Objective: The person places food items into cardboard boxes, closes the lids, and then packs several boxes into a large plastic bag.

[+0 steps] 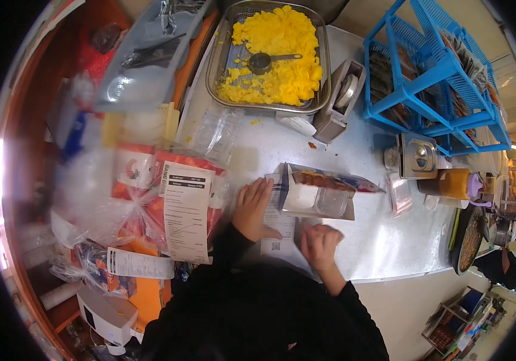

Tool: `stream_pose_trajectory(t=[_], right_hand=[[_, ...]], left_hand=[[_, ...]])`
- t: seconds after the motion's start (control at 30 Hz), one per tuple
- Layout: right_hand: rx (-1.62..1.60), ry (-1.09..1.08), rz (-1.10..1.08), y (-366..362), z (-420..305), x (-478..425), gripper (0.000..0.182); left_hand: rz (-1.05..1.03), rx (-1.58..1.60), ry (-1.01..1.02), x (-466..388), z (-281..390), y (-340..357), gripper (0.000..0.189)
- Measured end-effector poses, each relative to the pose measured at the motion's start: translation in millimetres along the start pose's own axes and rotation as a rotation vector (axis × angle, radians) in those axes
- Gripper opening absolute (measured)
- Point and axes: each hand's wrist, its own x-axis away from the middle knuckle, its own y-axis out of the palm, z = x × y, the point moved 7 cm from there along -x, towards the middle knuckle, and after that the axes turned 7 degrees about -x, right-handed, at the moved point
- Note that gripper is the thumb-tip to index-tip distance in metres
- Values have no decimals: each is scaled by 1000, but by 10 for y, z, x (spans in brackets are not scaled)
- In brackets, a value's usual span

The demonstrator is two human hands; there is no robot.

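My left hand lies with spread fingers on a printed paper receipt on the metal counter. To its right, my right hand is loosely curled just below an open cardboard food box; whether it holds anything cannot be told. The box has a raised printed lid, and a small clear plastic container sits inside. Left of my left hand, red packages in a clear plastic bag carry a long receipt.
Beyond the box stand a wire-rimmed tray of yellow food with a measuring cup, a tape dispenser and blue plastic baskets. At right are a lidded metal container, a sauce bottle and a dark pan. A person is far right.
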Motion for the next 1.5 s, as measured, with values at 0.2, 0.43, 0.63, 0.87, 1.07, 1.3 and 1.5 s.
stream_pose_trajectory(t=[0.2, 0.43, 0.63, 0.87, 1.07, 1.3, 1.5], right_hand=[[-89, 9, -302, 442, -268, -9, 38], [-35, 256, -145, 386, -54, 46, 33], [-24, 290, -54, 340, -56, 12, 27], [11, 257, 16, 350, -55, 95, 35], [25, 293, -18, 340, -69, 112, 37], [22, 287, -40, 315, -288, 17, 38], [-107, 200, -184, 559, -618, 12, 42]], left_hand=[[157, -45, -28, 336, 42, -10, 88], [58, 36, -64, 581, -51, 55, 85], [42, 19, -53, 631, -43, 54, 79], [46, 6, -19, 747, -34, 21, 65], [77, 9, 18, 738, -32, 18, 58], [90, 26, 15, 760, -37, 10, 58], [105, 26, 25, 784, -77, 34, 65]])
